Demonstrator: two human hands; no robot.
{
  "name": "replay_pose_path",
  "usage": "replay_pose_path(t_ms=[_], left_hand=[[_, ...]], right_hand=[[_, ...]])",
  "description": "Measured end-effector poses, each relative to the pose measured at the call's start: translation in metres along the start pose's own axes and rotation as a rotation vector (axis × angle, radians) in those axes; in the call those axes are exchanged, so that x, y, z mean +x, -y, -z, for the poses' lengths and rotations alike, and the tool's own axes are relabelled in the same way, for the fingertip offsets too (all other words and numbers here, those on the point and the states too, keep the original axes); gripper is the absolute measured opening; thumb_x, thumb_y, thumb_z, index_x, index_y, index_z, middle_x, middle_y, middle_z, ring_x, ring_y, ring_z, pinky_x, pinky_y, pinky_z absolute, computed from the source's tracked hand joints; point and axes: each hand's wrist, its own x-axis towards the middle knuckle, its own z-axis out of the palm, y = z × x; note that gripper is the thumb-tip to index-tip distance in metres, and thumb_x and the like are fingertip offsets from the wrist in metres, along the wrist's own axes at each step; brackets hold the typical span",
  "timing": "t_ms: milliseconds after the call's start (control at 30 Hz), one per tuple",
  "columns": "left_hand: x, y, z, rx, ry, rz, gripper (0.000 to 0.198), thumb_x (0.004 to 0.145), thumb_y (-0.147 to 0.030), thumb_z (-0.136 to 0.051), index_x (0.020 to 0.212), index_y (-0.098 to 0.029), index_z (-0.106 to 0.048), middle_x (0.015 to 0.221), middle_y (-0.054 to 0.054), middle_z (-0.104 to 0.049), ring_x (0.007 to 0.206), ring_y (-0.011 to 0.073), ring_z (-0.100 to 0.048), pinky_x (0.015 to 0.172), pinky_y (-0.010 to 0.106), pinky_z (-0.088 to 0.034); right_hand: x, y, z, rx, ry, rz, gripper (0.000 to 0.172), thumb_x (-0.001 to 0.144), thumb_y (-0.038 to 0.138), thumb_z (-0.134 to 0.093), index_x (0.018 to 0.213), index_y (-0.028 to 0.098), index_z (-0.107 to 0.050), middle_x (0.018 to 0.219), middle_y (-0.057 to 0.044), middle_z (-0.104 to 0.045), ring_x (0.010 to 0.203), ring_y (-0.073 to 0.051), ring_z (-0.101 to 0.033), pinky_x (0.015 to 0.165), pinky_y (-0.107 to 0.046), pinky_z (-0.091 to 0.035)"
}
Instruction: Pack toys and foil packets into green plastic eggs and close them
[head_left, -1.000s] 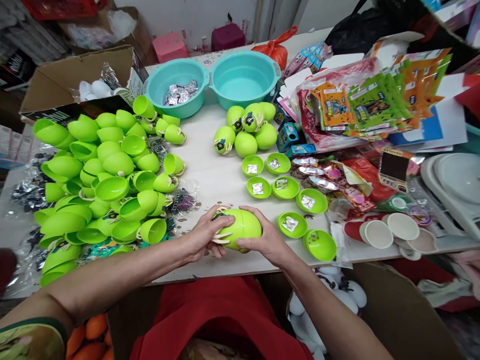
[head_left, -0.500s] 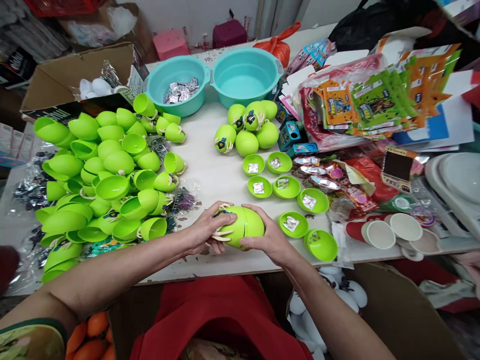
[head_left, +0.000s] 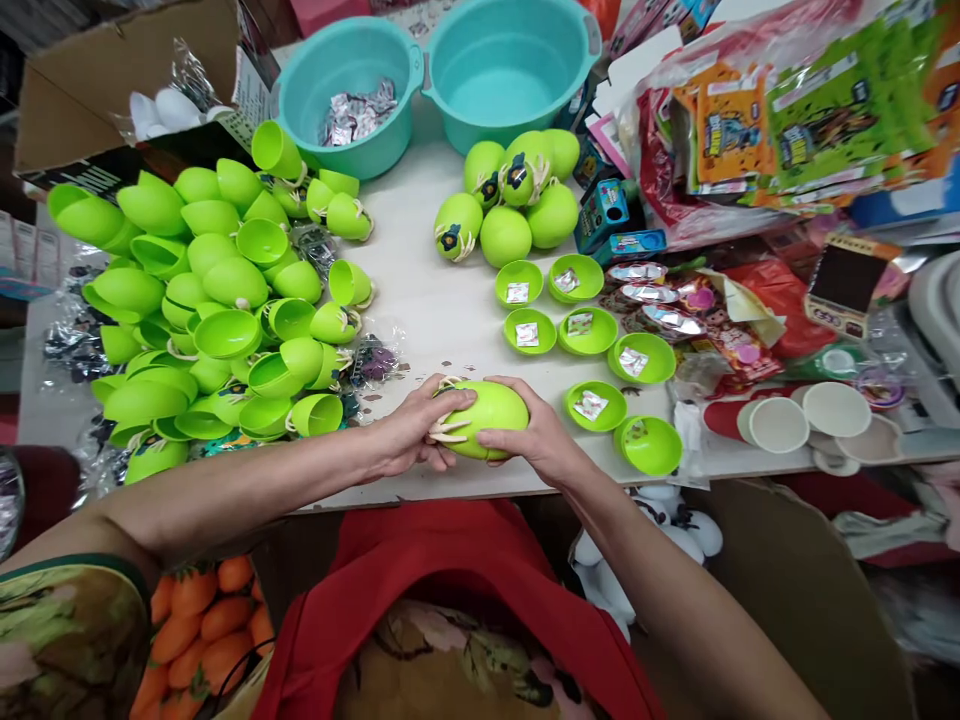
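Note:
Between my two hands is a lime-green plastic egg, lying on its side just above the table's front edge. My left hand grips its left end, where cream-coloured claw-like fingers stick out. My right hand is wrapped round the smooth right end. The two halves meet with hardly any seam showing. To the right stand several green half shells, most with a small silvery packet inside. Beyond the egg, a cluster of whole green eggs rests on the table, some with dark eye-like patches and claws.
A big heap of green half shells covers the left side. Two turquoise basins stand at the back, the left one holding silvery packets. Snack bags and paper cups lie on the right. Boxes of orange and white pieces sit below.
The gap between the egg's two halves has closed in my hands. The camera view has tipped downward, so the table's things appear higher.

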Motion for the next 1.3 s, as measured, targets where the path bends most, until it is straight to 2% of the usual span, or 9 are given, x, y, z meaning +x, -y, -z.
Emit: replay_pose_path(t_ms=[200, 400, 533, 600, 700, 900, 967, 1100, 1300], left_hand=[[0.003, 0.002, -0.007, -0.074, -0.080, 0.063, 0.044, 0.078, -0.054, -0.064, 0.105, -0.025, -0.045, 0.068, -0.005, -0.057, 0.034, 0.0084, -0.052, 0.027, 0.015, -0.038], [-0.005, 0.002, -0.025, -0.142, -0.237, -0.044, 0.038, 0.078, -0.051, -0.063, 0.101, -0.024, -0.050, 0.068, -0.005, -0.054, 0.035, 0.0093, -0.052, 0.027, 0.017, -0.037], [0.000, -0.001, -0.011, -0.017, -0.090, -0.165, 0.054, 0.074, -0.050, -0.070, 0.119, -0.026, -0.052, 0.069, -0.004, -0.057, 0.038, 0.0097, -0.053, 0.032, 0.018, -0.040], [0.005, -0.001, -0.002, 0.011, -0.021, -0.252, 0.063, 0.070, -0.049, -0.075, 0.124, -0.026, -0.051, 0.076, -0.002, -0.061, 0.046, 0.0104, -0.057, 0.040, 0.020, -0.045], [0.010, 0.002, 0.002, -0.057, -0.007, -0.302, 0.062, 0.068, -0.049, -0.078, 0.119, -0.023, -0.054, 0.081, 0.000, -0.063, 0.059, 0.0139, -0.062, 0.052, 0.023, -0.050], [0.037, 0.006, 0.018, -0.078, 0.045, -0.302, 0.063, 0.064, -0.051, -0.080, 0.113, -0.021, -0.054, 0.085, 0.001, -0.063, 0.069, 0.0161, -0.063, 0.058, 0.024, -0.049], [0.059, -0.002, 0.035, -0.028, -0.066, -0.350, 0.067, 0.065, -0.053, -0.080, 0.118, -0.022, -0.053, 0.087, 0.002, -0.063, 0.068, 0.0155, -0.063, 0.056, 0.023, -0.048], [0.120, -0.029, 0.064, -0.004, -0.487, -0.414, 0.068, 0.078, -0.058, -0.064, 0.132, -0.022, -0.042, 0.092, 0.005, -0.064, 0.063, 0.0143, -0.062, 0.051, 0.022, -0.047], [0.201, -0.077, 0.051, 0.060, -0.701, -0.481, 0.064, 0.089, -0.047, -0.056, 0.141, -0.016, -0.035, 0.136, 0.020, -0.047, 0.100, 0.0217, -0.064, 0.076, 0.030, -0.053]], right_hand=[[0.003, 0.004, -0.002, 0.080, -0.046, -0.056, 0.073, 0.055, 0.044, -0.086, 0.118, 0.025, -0.054, 0.109, -0.005, -0.058, 0.074, -0.022, -0.066, 0.041, -0.029, -0.057], [-0.006, 0.002, -0.010, 0.079, -0.122, 0.009, 0.079, 0.054, 0.051, -0.084, 0.121, 0.026, -0.049, 0.108, -0.005, -0.058, 0.076, -0.024, -0.065, 0.046, -0.034, -0.058], [-0.004, -0.004, -0.005, -0.066, -0.170, 0.208, 0.098, 0.041, 0.046, -0.092, 0.124, 0.024, -0.045, 0.114, -0.007, -0.059, 0.101, -0.028, -0.060, 0.084, -0.042, -0.056], [-0.003, -0.005, -0.002, -0.192, -0.174, 0.266, 0.111, 0.032, 0.043, -0.096, 0.127, 0.024, -0.042, 0.119, -0.009, -0.058, 0.107, -0.030, -0.058, 0.093, -0.045, -0.051], [-0.002, -0.006, 0.000, -0.275, -0.181, 0.262, 0.114, 0.025, 0.041, -0.097, 0.124, 0.024, -0.043, 0.116, -0.009, -0.059, 0.105, -0.032, -0.058, 0.093, -0.047, -0.050], [0.026, -0.021, -0.004, 0.026, -0.086, 0.151, 0.109, 0.036, 0.044, -0.094, 0.127, 0.025, -0.038, 0.114, -0.010, -0.061, 0.092, -0.030, -0.064, 0.074, -0.041, -0.057], [0.041, -0.026, -0.007, 0.076, -0.182, 0.137, 0.108, 0.048, 0.053, -0.088, 0.136, 0.026, -0.032, 0.130, -0.014, -0.052, 0.094, -0.029, -0.065, 0.071, -0.042, -0.058], [0.061, -0.051, -0.010, 0.117, -0.423, 0.069, 0.093, 0.063, 0.068, -0.073, 0.139, 0.028, -0.036, 0.145, -0.017, -0.041, 0.101, -0.030, -0.066, 0.072, -0.041, -0.058], [0.068, -0.090, -0.002, 0.030, -0.341, -0.084, 0.078, 0.060, 0.072, -0.073, 0.119, 0.023, -0.057, 0.134, -0.016, -0.055, 0.102, -0.033, -0.068, 0.072, -0.040, -0.058]])
